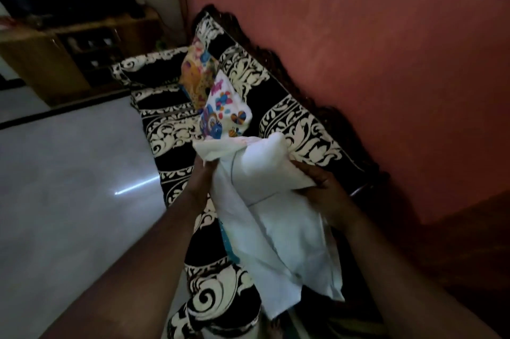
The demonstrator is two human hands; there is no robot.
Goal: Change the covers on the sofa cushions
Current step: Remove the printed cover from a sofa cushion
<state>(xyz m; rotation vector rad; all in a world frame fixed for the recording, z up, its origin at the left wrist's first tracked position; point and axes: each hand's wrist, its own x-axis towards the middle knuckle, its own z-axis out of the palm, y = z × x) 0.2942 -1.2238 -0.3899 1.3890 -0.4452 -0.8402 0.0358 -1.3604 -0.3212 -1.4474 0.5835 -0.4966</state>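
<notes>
A white cushion (265,173) is held up over the seat of the sofa (176,123), partway inside a loose white cover (278,242) that hangs down from it in folds toward the near end of the seat. The left hand (200,181) grips the cover's edge at the cushion's left side, its fingers curled into the fabric. The right hand (323,189) holds the cushion's right side, the fingers (306,170) pressed along the cloth and apparently closed round it, though the dim light makes the exact grip hard to read. Both bare forearms reach in from the lower edge of the view.

Just beyond the held cushion, a white cushion printed with coloured hearts and a peacock (226,115) leans against the sofa's backrest, and behind it stands a yellow patterned cushion (197,73), the two touching. The sofa is draped in a black throw with cream floral scrolls, covering seat and backrest alike; a dark carved wooden frame shows along the top of the backrest.

The backrest stands against a salmon-pink wall (358,35). A pale glossy floor (69,173) lies along the sofa's front edge, with a streak of light on it. Past the sofa's far end stands a wooden cabinet (69,62) with dark open shelves
</notes>
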